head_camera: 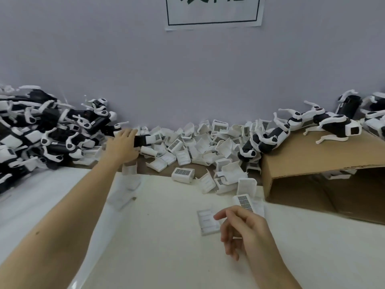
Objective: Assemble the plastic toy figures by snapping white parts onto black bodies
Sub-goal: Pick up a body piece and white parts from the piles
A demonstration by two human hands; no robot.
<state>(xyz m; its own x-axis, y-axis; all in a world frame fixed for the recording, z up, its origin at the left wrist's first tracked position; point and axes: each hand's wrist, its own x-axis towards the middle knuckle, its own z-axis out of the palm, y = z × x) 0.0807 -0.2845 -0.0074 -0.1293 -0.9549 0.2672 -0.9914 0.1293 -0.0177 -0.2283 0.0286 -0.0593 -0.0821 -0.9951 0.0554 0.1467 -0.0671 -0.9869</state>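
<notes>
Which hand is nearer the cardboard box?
Right. The right hand hovers over the table just left of the cardboard box; the left hand reaches the toy pile far left.

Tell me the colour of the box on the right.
Brown cardboard box, seen in the head view.

Head view, forward-down, near tabletop

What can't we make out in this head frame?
- Left hand: its grip on the black body is hidden by the back of the hand.
- Wall sign: text cut off by the top edge.
- Cardboard box: inside in shadow, contents unclear.
- Right hand: fingers curled, covering part of the white part behind them.
- Grille labels: too small to read.
</notes>
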